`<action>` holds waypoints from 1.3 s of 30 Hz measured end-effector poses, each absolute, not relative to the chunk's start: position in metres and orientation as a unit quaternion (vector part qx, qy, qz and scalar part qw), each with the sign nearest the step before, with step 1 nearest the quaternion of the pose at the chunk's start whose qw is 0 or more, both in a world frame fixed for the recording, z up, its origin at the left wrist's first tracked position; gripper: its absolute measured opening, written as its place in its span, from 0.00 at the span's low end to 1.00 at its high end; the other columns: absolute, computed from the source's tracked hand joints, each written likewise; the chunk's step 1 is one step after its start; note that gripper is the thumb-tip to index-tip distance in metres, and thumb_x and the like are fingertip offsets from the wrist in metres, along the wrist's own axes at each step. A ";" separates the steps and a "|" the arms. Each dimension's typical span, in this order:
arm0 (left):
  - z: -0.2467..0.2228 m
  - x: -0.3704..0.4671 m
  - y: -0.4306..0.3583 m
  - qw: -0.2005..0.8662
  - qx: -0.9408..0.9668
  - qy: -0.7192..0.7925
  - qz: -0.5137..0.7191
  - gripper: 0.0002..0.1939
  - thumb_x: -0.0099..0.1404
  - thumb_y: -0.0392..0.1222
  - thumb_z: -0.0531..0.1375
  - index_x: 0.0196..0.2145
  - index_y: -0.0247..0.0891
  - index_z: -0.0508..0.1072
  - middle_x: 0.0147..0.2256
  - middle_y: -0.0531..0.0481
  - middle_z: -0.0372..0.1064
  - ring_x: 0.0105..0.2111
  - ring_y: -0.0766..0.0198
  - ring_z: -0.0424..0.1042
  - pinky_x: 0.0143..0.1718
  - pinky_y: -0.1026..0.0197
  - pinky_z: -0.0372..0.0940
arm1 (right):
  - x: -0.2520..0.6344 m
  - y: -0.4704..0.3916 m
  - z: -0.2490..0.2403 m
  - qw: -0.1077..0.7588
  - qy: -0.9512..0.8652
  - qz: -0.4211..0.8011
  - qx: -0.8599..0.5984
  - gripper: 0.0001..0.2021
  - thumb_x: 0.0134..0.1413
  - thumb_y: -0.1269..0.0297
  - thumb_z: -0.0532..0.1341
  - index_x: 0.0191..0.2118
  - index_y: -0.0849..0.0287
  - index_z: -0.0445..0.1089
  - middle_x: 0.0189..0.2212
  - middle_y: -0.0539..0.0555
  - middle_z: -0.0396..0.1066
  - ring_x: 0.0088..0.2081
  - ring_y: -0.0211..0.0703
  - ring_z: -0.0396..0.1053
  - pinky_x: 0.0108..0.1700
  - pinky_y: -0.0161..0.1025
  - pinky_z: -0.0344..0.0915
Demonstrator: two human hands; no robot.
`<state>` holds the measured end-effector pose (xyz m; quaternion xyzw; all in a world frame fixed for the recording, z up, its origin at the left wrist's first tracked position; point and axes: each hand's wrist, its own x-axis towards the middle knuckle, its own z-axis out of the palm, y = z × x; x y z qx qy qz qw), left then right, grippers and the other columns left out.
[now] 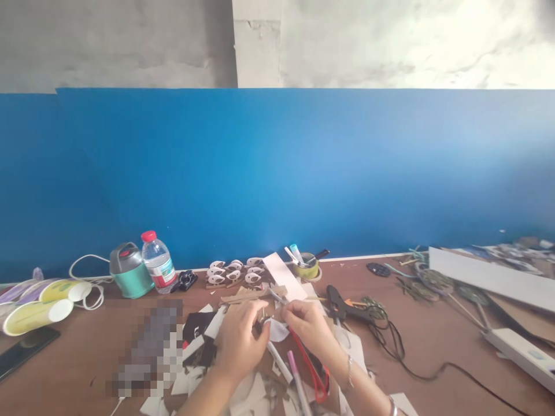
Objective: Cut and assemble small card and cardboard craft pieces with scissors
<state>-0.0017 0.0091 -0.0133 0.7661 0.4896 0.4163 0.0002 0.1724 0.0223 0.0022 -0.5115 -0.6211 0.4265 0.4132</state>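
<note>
My left hand (243,338) pinches a small white paper piece (278,331) with a dark part near the fingertips, above the middle of the desk. Close beside it, my right hand (307,325) has thumb and fingers closed round a slim greyish stick-like tool (276,296), whose kind I cannot make out. Under both hands lie many white paper scraps (251,396). A white marker (281,363), a pink-capped pen (298,378) and red-handled scissors (313,370) rest among them. Behind the hands stand several white-and-black paper shapes (234,271) like bird heads.
A glue gun (347,306) with a black cord lies right of my hands. Farther right is a white power strip (520,352). Tape rolls with pens (306,268) stand behind. On the left are a water bottle (159,263), a teal container (130,277), paper cups (39,316) and a phone (28,349).
</note>
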 end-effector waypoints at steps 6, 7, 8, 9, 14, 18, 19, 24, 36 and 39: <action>-0.018 0.001 0.005 -0.047 0.802 0.406 0.436 0.08 0.66 0.36 0.55 0.41 0.41 0.72 0.27 0.49 0.69 0.29 0.60 0.69 0.29 0.61 0.60 | 0.170 0.017 0.002 0.394 -0.629 0.452 -0.495 0.10 0.48 0.66 0.56 0.20 0.62 0.67 0.19 0.48 0.63 0.25 0.37 0.59 0.27 0.33 0.55; -0.019 0.001 0.006 -0.042 0.801 0.405 0.438 0.08 0.67 0.36 0.54 0.39 0.41 0.72 0.26 0.50 0.68 0.28 0.61 0.68 0.28 0.62 0.60 | 0.171 0.017 0.002 0.390 -0.635 0.449 -0.493 0.10 0.48 0.65 0.55 0.20 0.61 0.66 0.19 0.48 0.62 0.25 0.37 0.59 0.27 0.33 0.55; -0.020 0.001 0.006 -0.031 0.800 0.408 0.440 0.08 0.67 0.35 0.53 0.37 0.40 0.73 0.25 0.50 0.67 0.27 0.61 0.68 0.28 0.62 0.59 | 0.172 0.017 0.002 0.386 -0.642 0.444 -0.493 0.11 0.49 0.65 0.55 0.20 0.61 0.66 0.19 0.48 0.62 0.25 0.37 0.59 0.28 0.33 0.55; -0.020 0.000 0.006 -0.014 0.795 0.413 0.443 0.09 0.68 0.35 0.53 0.35 0.40 0.72 0.25 0.51 0.67 0.27 0.62 0.68 0.28 0.62 0.59 | 0.173 0.016 0.003 0.384 -0.648 0.435 -0.493 0.11 0.50 0.65 0.55 0.21 0.61 0.67 0.19 0.48 0.62 0.26 0.37 0.60 0.28 0.33 0.56; -0.017 0.002 0.004 0.093 0.770 0.446 0.447 0.10 0.69 0.39 0.51 0.31 0.40 0.70 0.27 0.49 0.68 0.29 0.61 0.69 0.30 0.62 0.61 | 0.176 0.014 0.010 0.380 -0.693 0.368 -0.489 0.07 0.49 0.68 0.58 0.35 0.58 0.69 0.31 0.50 0.70 0.31 0.40 0.64 0.33 0.34 0.59; -0.014 0.004 0.005 0.180 0.747 0.471 0.434 0.13 0.69 0.43 0.50 0.29 0.41 0.68 0.27 0.50 0.66 0.29 0.61 0.68 0.30 0.61 0.61 | 0.176 0.015 0.011 0.383 -0.701 0.375 -0.471 0.05 0.51 0.67 0.56 0.26 0.58 0.65 0.27 0.49 0.67 0.31 0.40 0.64 0.34 0.34 0.58; -0.013 0.003 0.006 0.198 0.734 0.481 0.436 0.14 0.69 0.44 0.49 0.28 0.41 0.68 0.27 0.50 0.66 0.29 0.61 0.68 0.30 0.61 0.62 | 0.177 0.017 0.011 0.390 -0.684 0.391 -0.477 0.06 0.52 0.65 0.56 0.26 0.58 0.64 0.25 0.49 0.65 0.29 0.39 0.62 0.32 0.34 0.58; -0.011 -0.003 0.011 0.168 0.752 0.522 0.367 0.06 0.63 0.44 0.57 0.34 0.42 0.71 0.32 0.49 0.67 0.34 0.57 0.67 0.36 0.57 0.62 | 0.183 0.022 0.009 0.407 -0.636 0.374 -0.538 0.09 0.54 0.61 0.54 0.26 0.58 0.63 0.21 0.46 0.61 0.24 0.36 0.57 0.28 0.33 0.53; -0.017 -0.003 0.013 0.142 0.795 0.495 0.322 0.10 0.55 0.41 0.63 0.37 0.44 0.73 0.36 0.49 0.68 0.38 0.54 0.68 0.38 0.55 0.62 | 0.179 0.016 0.018 0.347 -0.707 0.290 -0.544 0.06 0.50 0.69 0.54 0.26 0.57 0.67 0.29 0.52 0.71 0.36 0.45 0.67 0.38 0.37 0.59; -0.018 -0.001 0.016 0.197 0.766 0.503 0.348 0.03 0.57 0.36 0.59 0.30 0.42 0.72 0.32 0.50 0.71 0.36 0.55 0.69 0.38 0.56 0.63 | 0.178 0.014 0.018 0.311 -0.738 0.294 -0.521 0.06 0.47 0.72 0.56 0.24 0.58 0.68 0.38 0.54 0.73 0.46 0.49 0.66 0.44 0.39 0.59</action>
